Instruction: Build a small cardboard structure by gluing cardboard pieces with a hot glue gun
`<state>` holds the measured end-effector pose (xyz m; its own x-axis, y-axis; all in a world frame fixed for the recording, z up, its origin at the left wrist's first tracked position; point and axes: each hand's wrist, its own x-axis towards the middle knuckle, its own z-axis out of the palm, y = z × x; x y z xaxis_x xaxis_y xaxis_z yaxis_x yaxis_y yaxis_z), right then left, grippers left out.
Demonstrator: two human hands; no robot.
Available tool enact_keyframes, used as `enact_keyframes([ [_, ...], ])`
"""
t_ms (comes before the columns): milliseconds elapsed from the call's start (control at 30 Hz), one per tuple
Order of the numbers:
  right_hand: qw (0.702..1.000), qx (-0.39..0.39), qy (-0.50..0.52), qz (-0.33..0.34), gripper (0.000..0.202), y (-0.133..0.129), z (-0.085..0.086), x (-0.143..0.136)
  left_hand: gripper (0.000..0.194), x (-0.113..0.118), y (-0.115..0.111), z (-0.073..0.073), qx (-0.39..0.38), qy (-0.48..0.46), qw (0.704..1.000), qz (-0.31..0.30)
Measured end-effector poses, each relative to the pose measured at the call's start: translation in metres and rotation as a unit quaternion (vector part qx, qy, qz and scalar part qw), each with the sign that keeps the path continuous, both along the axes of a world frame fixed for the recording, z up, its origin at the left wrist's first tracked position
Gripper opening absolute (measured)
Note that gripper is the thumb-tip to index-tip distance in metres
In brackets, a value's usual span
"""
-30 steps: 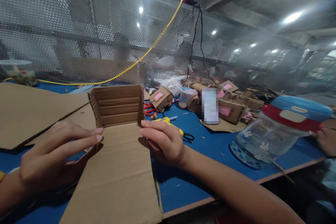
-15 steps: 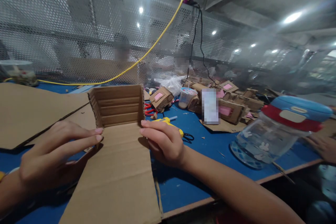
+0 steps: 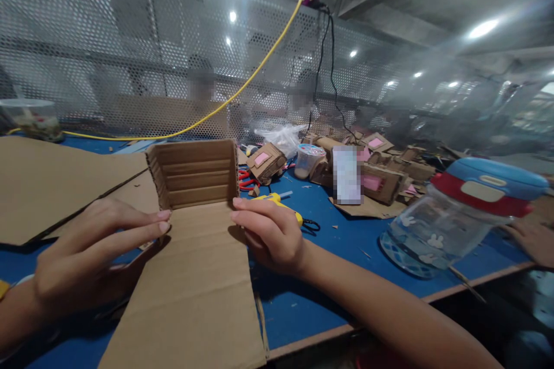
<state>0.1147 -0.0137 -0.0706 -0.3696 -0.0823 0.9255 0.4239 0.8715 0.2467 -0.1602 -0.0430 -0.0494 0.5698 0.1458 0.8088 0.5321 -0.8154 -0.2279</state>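
Note:
A folded cardboard piece (image 3: 194, 294) lies in front of me, its long flat panel running toward me and its far end standing up as a three-sided box with creased walls. On its left edge, near the corner of the upright part, my left hand (image 3: 95, 242) pinches the cardboard between fingertips and a mostly hidden thumb. My right hand (image 3: 272, 230) grips the opposite edge at the right corner, fingers curled together. Just beyond that hand a yellow glue gun (image 3: 277, 200) lies on the blue table (image 3: 311, 265), partly covered by the hand.
A large cardboard sheet (image 3: 52, 184) lies left. Red-handled scissors (image 3: 247, 181), a lidded cup (image 3: 309, 161) and cardboard models (image 3: 381, 181) are behind. A clear bottle (image 3: 437, 236) stands right, near another person's hand (image 3: 530, 236). A yellow cable (image 3: 255, 72) crosses the mesh.

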Motion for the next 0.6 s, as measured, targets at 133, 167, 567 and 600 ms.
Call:
enact_keyframes([
  [133, 1.000, -0.005, -0.003, 0.001, 0.018, -0.0001, -0.0002, -0.0003, 0.065, -0.0026, 0.0003, -0.0034, 0.006, -0.009, 1.000, -0.006],
  [167, 1.000, -0.005, -0.003, 0.001, 0.018, -0.0002, -0.0001, -0.0004, 0.064, -0.0028, 0.0002, -0.0039, 0.004, -0.012, 1.000, -0.005],
  [567, 1.000, -0.002, 0.002, 0.005, 0.018, -0.0003, 0.0010, -0.0008, 0.064, -0.0003, 0.0013, -0.0044, -0.006, -0.014, 1.000, -0.010],
  [600, 1.000, -0.003, 0.002, 0.005, 0.018, -0.0003, 0.0011, -0.0008, 0.064, -0.0008, 0.0016, -0.0042, -0.008, -0.015, 1.000, -0.009],
])
